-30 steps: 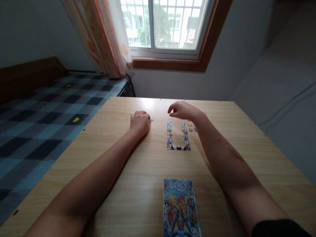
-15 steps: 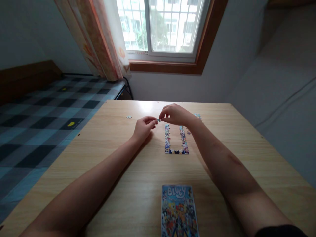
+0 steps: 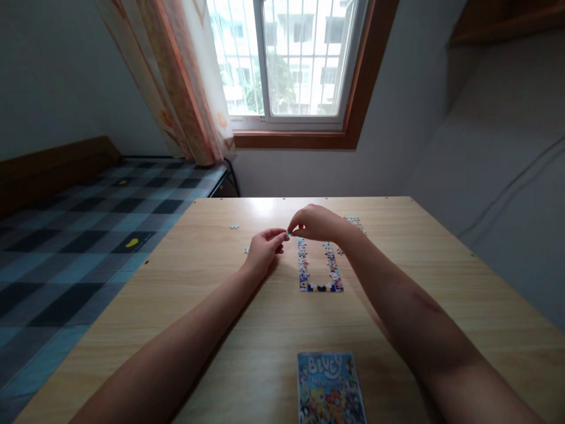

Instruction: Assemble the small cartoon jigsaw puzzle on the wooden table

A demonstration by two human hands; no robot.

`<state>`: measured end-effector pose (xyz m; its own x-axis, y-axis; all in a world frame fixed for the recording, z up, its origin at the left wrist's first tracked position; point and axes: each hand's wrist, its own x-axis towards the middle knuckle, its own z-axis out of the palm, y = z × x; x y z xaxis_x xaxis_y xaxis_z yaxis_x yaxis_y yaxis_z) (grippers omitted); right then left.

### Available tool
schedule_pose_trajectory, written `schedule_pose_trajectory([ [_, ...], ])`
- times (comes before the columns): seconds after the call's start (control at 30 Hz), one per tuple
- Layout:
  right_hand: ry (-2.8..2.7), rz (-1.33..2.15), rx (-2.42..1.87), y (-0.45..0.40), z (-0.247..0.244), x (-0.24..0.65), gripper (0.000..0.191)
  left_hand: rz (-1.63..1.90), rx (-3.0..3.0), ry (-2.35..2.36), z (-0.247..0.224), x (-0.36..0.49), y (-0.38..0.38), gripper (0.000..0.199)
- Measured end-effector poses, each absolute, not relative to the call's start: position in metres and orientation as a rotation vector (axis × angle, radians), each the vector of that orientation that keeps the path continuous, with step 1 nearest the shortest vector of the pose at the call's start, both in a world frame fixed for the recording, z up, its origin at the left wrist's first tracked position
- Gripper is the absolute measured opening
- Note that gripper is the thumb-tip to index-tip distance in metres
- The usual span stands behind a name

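Observation:
My left hand (image 3: 267, 247) and my right hand (image 3: 315, 224) meet fingertip to fingertip above the table, both pinching a small light-blue jigsaw puzzle piece (image 3: 289, 234). Whether it is one piece or two joined, I cannot tell. Just below and to the right lies a partly built puzzle frame (image 3: 303, 268), with left, right and near sides joined around bare wood. My right hand and wrist hide the area by its far end. Two loose light-blue bits lie left of my hands: one puzzle piece (image 3: 234, 227) farther off, another piece (image 3: 246, 251) beside my left hand.
More puzzle pieces (image 3: 354, 221) lie behind my right wrist, partly covered. A Bluey puzzle box (image 3: 331, 388) stands near the front of the wooden table (image 3: 212, 330). Left of the table is a bed (image 3: 83, 247) with a checked cover; a window (image 3: 304, 65) is ahead.
The camera view has tilted up slightly, so everything sits lower. Both hands keep their pinch on the puzzle piece and stay close together. Another loose piece now shows beside my left hand.

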<state>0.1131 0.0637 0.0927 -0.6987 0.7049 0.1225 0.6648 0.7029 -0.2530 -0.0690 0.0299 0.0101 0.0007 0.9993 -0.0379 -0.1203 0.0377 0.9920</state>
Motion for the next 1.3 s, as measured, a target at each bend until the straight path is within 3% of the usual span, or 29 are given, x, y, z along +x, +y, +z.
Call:
schedule_pose_trajectory([
  [0.37, -2.705, 0.151, -1.11, 0.061, 0.09, 0.108, 0.018, 1.25, 1.14, 1.131, 0.006, -0.072, 0.032, 0.035],
  [0.5, -2.592, 0.173, -1.167, 0.064, 0.089, 0.127, 0.018, 1.247, 1.43, 1.249, 0.003, -0.07, 0.031, 0.033],
  [0.67, -2.474, 0.176, -1.292, 0.062, 0.057, 0.164, 0.015, 1.105, 1.951, 1.457, 0.004, -0.062, 0.026, 0.027],
  [0.97, -2.193, 0.075, -1.156, 0.069, 0.006, 0.175, 0.013, 0.809, 1.922, 1.865, 0.011, -0.049, 0.042, 0.027],
  [1.3, -2.213, 0.002, -1.169, 0.056, -0.007, 0.159, 0.013, 0.699, 2.26, 1.799, 0.008, -0.043, 0.028, 0.027],
])
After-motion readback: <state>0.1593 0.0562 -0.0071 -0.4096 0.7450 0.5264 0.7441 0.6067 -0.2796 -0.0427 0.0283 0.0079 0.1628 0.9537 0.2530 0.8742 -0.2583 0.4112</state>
